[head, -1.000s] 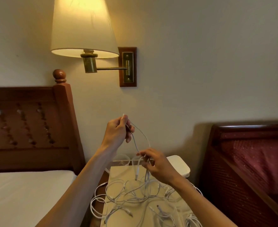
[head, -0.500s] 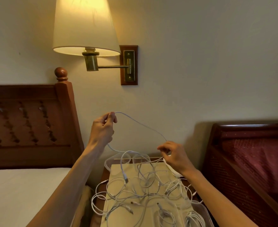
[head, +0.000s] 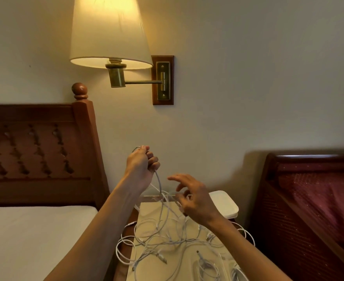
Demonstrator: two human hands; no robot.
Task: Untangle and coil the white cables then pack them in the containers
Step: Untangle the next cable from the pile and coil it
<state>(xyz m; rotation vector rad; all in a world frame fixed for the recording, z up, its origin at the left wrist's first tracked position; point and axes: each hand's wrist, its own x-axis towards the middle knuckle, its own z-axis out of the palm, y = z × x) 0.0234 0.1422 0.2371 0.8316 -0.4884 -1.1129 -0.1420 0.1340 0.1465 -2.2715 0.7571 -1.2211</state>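
Note:
A tangle of white cables (head: 167, 240) lies spread over a pale board (head: 150, 211) on the bedside table. My left hand (head: 141, 165) is raised above the table and grips one white cable (head: 159, 183), which hangs down from the fist into the tangle. My right hand (head: 195, 197) hovers just right of that hanging cable with fingers spread and holds nothing. Clear containers (head: 209, 266) with coiled cable inside sit at the bottom edge, partly cut off.
A white lid or box (head: 225, 203) rests at the table's back right, behind my right hand. A wall lamp (head: 110, 37) hangs above. A wooden headboard (head: 37, 151) and white mattress (head: 31, 240) are on the left, a dark red seat (head: 313, 199) on the right.
My right hand has let go of the cable and moved left toward the left hand, fingers now spread. The left hand has shifted right and lower, still gripping the cable.

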